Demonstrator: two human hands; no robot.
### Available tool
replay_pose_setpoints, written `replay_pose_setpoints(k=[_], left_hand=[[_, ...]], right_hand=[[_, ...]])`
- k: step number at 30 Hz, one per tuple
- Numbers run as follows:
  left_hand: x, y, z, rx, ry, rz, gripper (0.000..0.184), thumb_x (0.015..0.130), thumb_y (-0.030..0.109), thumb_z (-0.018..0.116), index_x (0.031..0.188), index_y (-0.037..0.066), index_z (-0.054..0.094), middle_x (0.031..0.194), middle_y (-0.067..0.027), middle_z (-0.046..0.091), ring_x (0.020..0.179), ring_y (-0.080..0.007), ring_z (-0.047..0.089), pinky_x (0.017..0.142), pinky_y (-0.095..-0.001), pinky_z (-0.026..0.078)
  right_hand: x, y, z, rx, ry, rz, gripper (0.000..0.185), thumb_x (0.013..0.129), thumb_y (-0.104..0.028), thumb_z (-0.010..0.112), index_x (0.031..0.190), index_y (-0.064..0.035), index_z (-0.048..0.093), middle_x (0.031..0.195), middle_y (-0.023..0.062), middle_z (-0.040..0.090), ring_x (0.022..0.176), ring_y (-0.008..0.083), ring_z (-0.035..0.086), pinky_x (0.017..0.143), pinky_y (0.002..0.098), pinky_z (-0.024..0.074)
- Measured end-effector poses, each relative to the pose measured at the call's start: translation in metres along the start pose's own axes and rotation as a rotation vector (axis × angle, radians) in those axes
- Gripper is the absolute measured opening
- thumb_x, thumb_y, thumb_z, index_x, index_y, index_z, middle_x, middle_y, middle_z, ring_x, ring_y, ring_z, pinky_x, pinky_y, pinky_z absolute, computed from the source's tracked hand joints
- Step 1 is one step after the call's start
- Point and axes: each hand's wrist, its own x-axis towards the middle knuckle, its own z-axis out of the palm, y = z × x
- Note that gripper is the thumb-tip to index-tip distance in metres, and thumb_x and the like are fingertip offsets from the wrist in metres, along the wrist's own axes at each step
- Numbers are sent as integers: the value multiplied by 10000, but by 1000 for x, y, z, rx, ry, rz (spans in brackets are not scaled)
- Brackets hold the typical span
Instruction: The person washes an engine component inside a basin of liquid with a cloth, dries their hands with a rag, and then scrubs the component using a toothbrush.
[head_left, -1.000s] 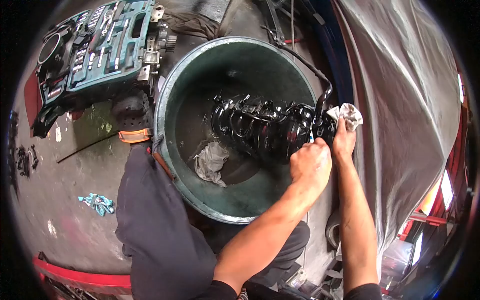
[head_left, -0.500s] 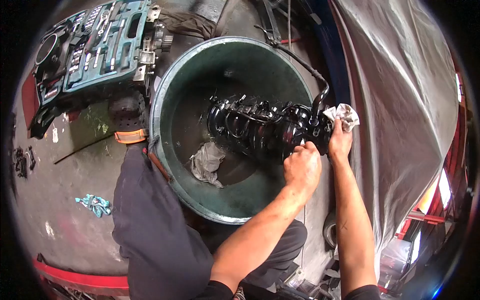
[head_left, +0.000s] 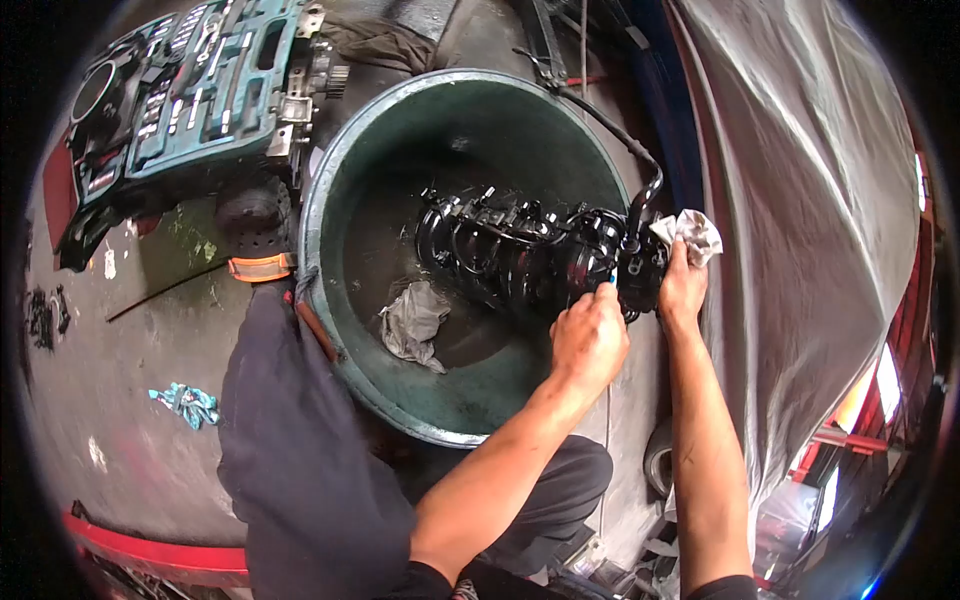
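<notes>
My left hand (head_left: pixel 590 340) is closed around a thin toothbrush-like tool (head_left: pixel 613 277) with a blue and white tip; most of it is hidden in the fist. Its tip is at the near side of a glossy black intake manifold (head_left: pixel 520 255), which lies across the green tub (head_left: pixel 470 405) with its right end over the rim. At that end my right hand (head_left: pixel 683 288) is closed on a crumpled whitish rag (head_left: pixel 690 238), next to the manifold and apparently steadying it. A grey wet cloth (head_left: pixel 413 325) lies inside the tub, left of the manifold.
A teal socket-set case (head_left: pixel 215 85) rests on an engine part at upper left. A grey cover (head_left: pixel 800 200) hangs along the right. A teal cloth (head_left: pixel 187 403) lies on the floor, a red beam (head_left: pixel 160 556) at lower left. A black bent hose (head_left: pixel 640 170) reaches the manifold's right end.
My left hand has drawn back slightly down and left, showing the tool's blue tip. My right hand, the rag and the manifold stay almost where they were.
</notes>
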Motion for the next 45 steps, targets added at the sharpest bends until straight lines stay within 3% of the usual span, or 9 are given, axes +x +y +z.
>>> replay_pose_setpoints(k=[9,14,18,22,26,29,34,38,45], left_hand=[[-23,29,-7,169,-153,-64,192,865,56,564,1050,3,552,845,-235,660,729,-448,678,651,-547,547],[-8,19,17,431,-153,-39,158,892,113,530,950,-6,617,825,-203,681,704,-305,725,592,-409,600],[-24,53,2,437,-297,-95,151,916,86,488,945,-9,603,854,-239,687,722,-326,727,611,-423,603],[-6,35,7,363,-240,-129,167,911,94,489,972,-37,573,849,-259,683,764,-362,726,648,-425,604],[-28,52,-9,367,-369,-104,205,884,66,520,1038,-68,536,877,-234,672,753,-358,715,648,-424,598],[-38,34,11,424,-218,-38,264,873,59,528,1088,-94,521,876,-226,653,770,-359,704,644,-442,592],[-28,5,13,201,-72,22,409,831,33,582,1215,-80,499,916,-237,627,747,-393,680,623,-479,568],[-71,19,23,244,-178,43,530,806,47,610,1294,-96,460,900,-233,621,716,-387,686,618,-466,576],[-45,35,0,379,-361,-9,433,835,65,593,1221,-105,498,903,-247,656,742,-373,712,624,-441,586]], right_hand=[[-1,-2,-2,-50,0,37,422,966,-356,549,1143,12,659,1122,213,685,1083,367,636,918,422,453],[3,8,-1,-59,-24,47,428,967,-352,545,1164,13,651,1134,228,676,1096,383,625,924,430,454],[6,1,0,-137,-11,68,431,967,-357,542,1134,23,657,1091,239,683,1057,400,634,902,445,457],[1,-1,-2,-48,-12,46,440,964,-370,550,1142,17,659,1108,230,686,1070,387,637,911,436,459],[-1,-10,-4,-111,-27,108,441,961,-381,554,1151,2,660,1124,225,684,1088,386,631,920,434,455],[2,1,0,-99,12,81,448,962,-396,554,1147,-3,662,1119,229,675,1092,390,626,920,443,454],[-5,-10,-1,-44,54,77,429,943,-379,574,1121,2,660,1102,224,682,1085,384,634,920,439,460],[-1,-2,1,-25,32,85,451,932,-390,577,1145,1,650,1113,228,678,1099,392,626,933,440,455],[3,-8,-2,-166,20,129,465,934,-405,564,1112,12,668,1125,251,665,1097,419,608,938,454,451]])
